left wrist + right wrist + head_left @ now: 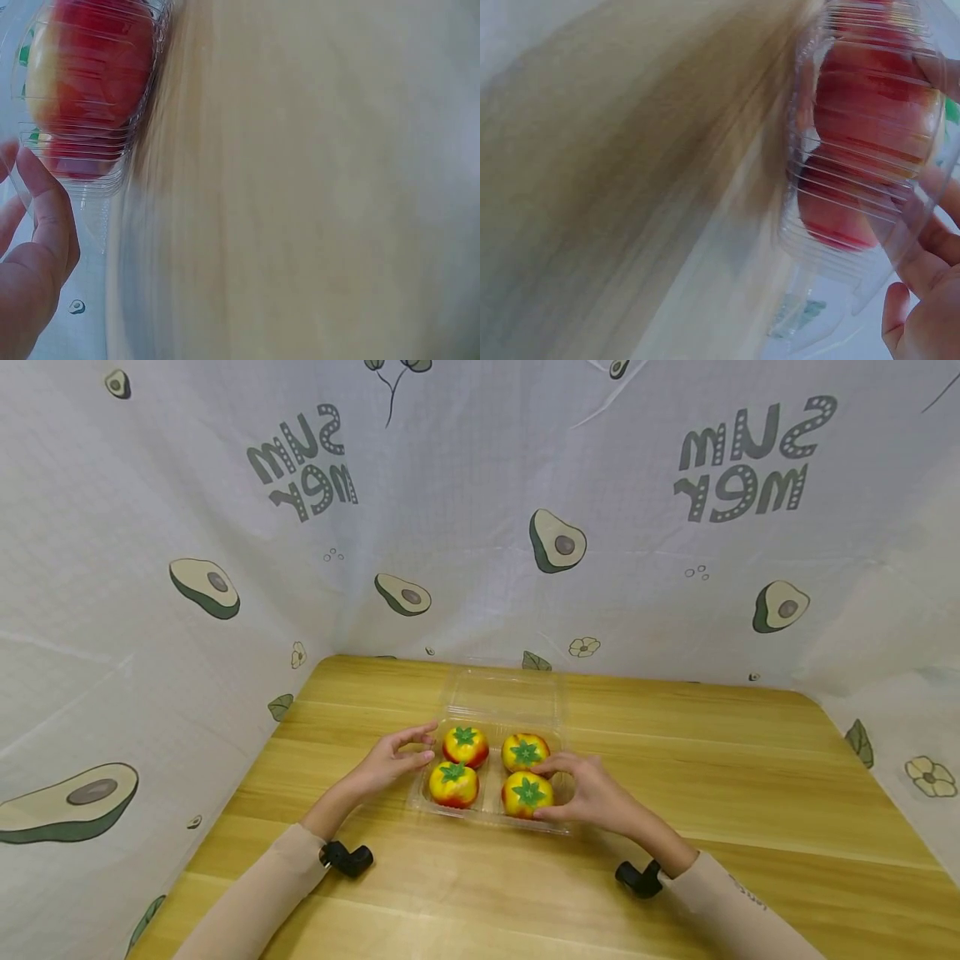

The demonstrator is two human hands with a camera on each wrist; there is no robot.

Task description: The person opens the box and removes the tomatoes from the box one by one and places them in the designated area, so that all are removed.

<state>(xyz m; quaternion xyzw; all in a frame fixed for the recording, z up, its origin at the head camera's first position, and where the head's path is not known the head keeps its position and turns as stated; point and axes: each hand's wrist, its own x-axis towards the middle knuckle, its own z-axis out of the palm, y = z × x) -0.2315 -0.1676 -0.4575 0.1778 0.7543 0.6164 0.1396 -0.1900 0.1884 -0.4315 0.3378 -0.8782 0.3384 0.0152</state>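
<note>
Right grip (592,793) is bent round the near-right fruit (520,804), thumb on its near side and fingers on its far side, spread about as wide as the fruit. Left grip (385,767) is relaxed and partly spread beside the left rim of the clear tray (487,817), holding no fruit; whether fingertips touch the plastic is hard to tell. With the far-right fruit (513,752) and two left fruits (453,792), four sit in the tray, around the table's (712,760) middle. The open lid (506,693) leans toward the far edge, leaving little room behind; wood runs wider rightward than leftward. The plastic is thin, glossy, ribbed along its walls. Fruits are squat, smooth, yellow shading to red, topped with green star-shaped leaves.
</note>
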